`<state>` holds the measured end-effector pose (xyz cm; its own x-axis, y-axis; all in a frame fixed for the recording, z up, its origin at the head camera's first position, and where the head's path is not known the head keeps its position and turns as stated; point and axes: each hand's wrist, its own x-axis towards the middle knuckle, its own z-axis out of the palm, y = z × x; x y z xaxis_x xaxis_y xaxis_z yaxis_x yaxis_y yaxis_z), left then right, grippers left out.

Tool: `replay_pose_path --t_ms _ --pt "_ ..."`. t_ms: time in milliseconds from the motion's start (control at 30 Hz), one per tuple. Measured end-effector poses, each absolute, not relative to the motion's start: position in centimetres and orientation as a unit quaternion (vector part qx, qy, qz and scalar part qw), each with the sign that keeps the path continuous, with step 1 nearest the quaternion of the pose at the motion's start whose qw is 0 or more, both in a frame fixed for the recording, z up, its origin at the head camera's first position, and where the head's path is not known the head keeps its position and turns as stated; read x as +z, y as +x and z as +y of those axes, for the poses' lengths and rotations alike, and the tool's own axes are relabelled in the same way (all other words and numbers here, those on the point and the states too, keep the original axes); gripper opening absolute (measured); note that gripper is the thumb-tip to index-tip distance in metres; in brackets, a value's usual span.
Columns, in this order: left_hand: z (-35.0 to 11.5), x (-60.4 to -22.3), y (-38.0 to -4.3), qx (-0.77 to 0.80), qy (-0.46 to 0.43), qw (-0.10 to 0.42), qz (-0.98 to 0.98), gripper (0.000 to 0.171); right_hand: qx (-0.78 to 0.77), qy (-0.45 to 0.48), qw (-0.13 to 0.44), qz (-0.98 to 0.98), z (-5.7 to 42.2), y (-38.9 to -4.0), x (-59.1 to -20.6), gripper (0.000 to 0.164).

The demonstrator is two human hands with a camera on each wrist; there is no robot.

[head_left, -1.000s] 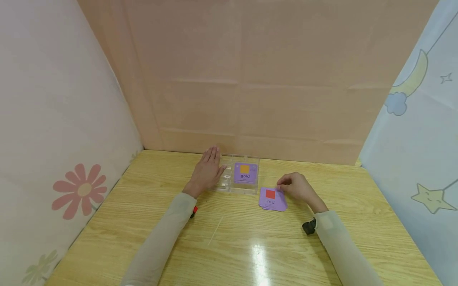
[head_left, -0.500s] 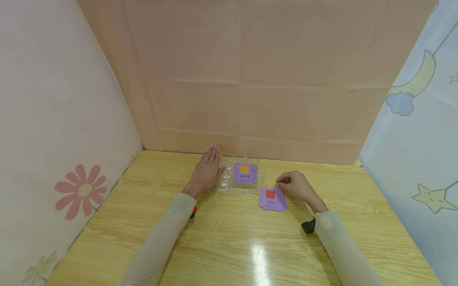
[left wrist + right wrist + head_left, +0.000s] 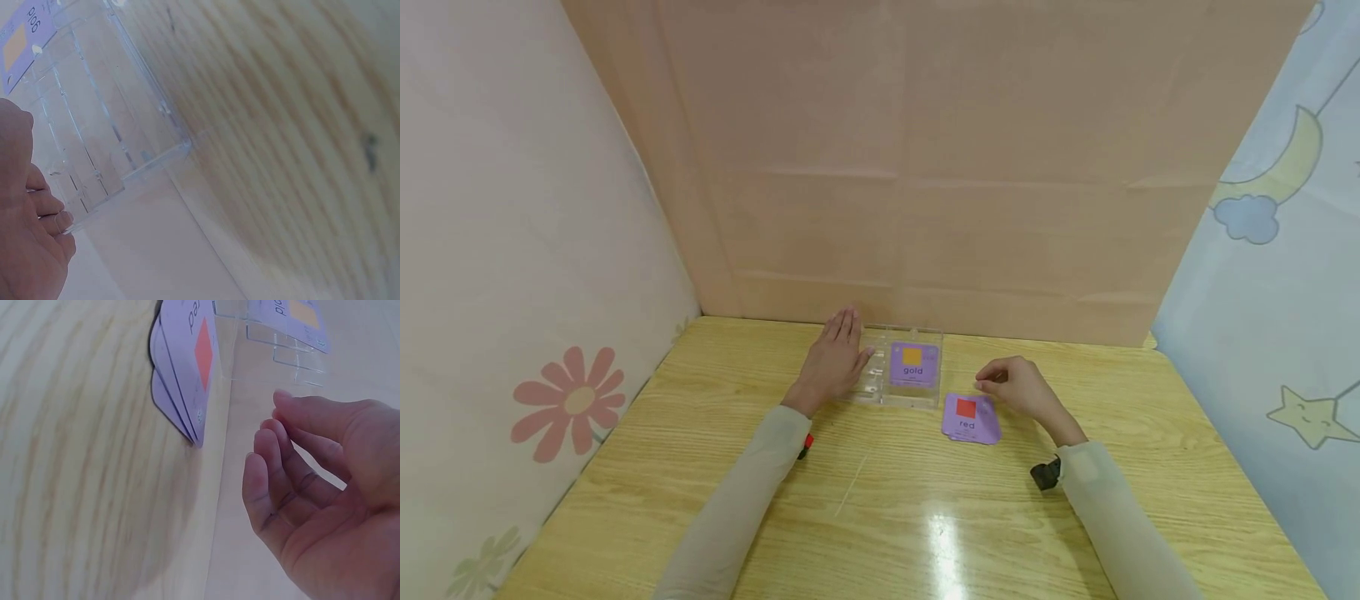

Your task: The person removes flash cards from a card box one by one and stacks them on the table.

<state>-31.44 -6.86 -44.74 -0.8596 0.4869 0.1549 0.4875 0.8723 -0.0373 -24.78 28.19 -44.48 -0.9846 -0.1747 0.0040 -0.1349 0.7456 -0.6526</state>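
Observation:
A clear plastic tray [image 3: 880, 397] stands on the table against the brown backdrop. On its right part lies a purple card [image 3: 927, 375] printed "gold" with a yellow square. My left hand [image 3: 831, 365] lies with straight fingers along the tray's left part; in the left wrist view its fingertips reach the tray's edge. In front of the tray's right corner, several purple cards form a slightly fanned stack [image 3: 973, 429], the top one reading "red". My right hand [image 3: 1021, 388] hovers behind the stack with loosely bent fingers, thumb tip near the index tip and nothing between them.
A brown paper backdrop [image 3: 940, 208] rises behind the wooden table [image 3: 895, 508]. Patterned cloth walls stand on both sides, a flower [image 3: 577, 400] on the left one and a star [image 3: 1311, 417] on the right. A black wrist camera [image 3: 1045, 476] sits below the right hand.
My right hand has shifted slightly back and left, from the corner of the red card stack to just apart from it. My left hand, the tray and the cards look the same.

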Motion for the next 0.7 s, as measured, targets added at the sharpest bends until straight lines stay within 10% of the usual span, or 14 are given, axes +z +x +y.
replay_pose_path --t_ms 700 --pt "-6.94 -44.76 -31.45 -0.001 -0.254 0.077 -0.964 0.075 -0.361 -0.092 0.01 0.928 27.63 -24.65 -43.71 0.014"
